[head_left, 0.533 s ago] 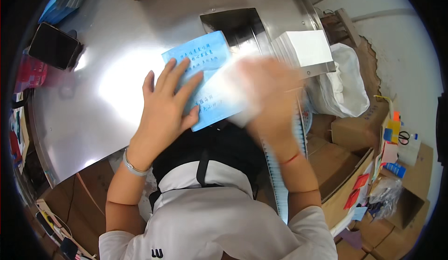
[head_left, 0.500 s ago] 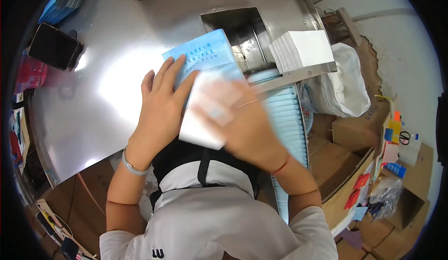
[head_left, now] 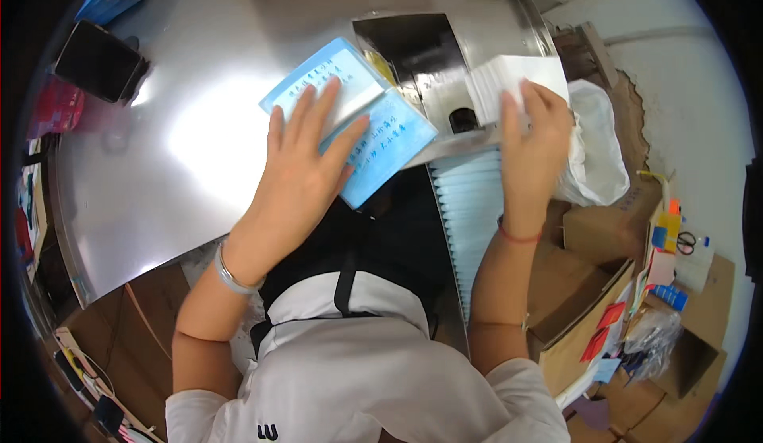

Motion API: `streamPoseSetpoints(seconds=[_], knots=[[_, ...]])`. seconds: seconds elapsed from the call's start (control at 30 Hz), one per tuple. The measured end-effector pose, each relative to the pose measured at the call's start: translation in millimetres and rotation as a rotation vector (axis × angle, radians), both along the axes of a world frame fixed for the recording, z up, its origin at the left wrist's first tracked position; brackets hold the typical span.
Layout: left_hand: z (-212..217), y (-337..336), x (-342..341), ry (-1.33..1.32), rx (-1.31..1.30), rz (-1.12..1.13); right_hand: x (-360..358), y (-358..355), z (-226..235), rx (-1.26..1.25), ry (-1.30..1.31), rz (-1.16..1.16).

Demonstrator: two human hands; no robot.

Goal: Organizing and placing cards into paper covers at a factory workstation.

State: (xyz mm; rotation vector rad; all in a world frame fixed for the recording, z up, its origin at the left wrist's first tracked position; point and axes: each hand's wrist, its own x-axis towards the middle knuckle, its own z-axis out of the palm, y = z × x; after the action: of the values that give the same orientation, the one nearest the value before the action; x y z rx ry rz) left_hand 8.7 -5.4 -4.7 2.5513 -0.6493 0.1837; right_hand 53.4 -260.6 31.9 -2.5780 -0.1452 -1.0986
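Observation:
My left hand (head_left: 306,161) lies with its fingers spread on a pale blue printed wrapper (head_left: 389,137), which looks creased across the middle. One half is angled up to the left, with a whitish strip along the crease; the other overhangs the metal table's near edge. My right hand (head_left: 534,149) is at a stack of white folded sheets (head_left: 502,81), at the table's right side. Its thumb and fingers are apart over the front of the stack, slightly blurred. Whether a sheet is between them is not visible.
Left of the sheets is a dark rectangular opening (head_left: 417,50) in the metal table (head_left: 159,197). Below the right edge runs a long row of light blue packets (head_left: 469,205). A white bag (head_left: 598,149) and cardboard boxes (head_left: 608,224) stand at right; a dark-screened device (head_left: 97,61) stands at left.
My right hand has left the wrapper and moved right to the white stack. The white piece it held is no longer in that hand. The wrapper has turned, showing more of its near half.

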Motion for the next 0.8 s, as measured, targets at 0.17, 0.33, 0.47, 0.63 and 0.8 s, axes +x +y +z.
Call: streamPoseSetpoints(seconds=[0.17,0.33,0.47,0.63,0.8], knots=[[13,-8,32,-0.234,0.293,0.122,7,-9,-2,-0.052,0.187,-0.012],[18,-13,43,-0.184,0.226,-0.045,17,-27,5,-0.076,0.241,0.068],[24,-8,8,0.045,0.322,0.066,11,-33,2,-0.236,0.094,0.157],[11,10,28,0.031,0.033,-0.015,-58,78,-36,-0.232,0.245,0.644],[9,-34,16,-0.015,-0.147,-0.097,13,71,-48,-0.368,0.433,0.456]])
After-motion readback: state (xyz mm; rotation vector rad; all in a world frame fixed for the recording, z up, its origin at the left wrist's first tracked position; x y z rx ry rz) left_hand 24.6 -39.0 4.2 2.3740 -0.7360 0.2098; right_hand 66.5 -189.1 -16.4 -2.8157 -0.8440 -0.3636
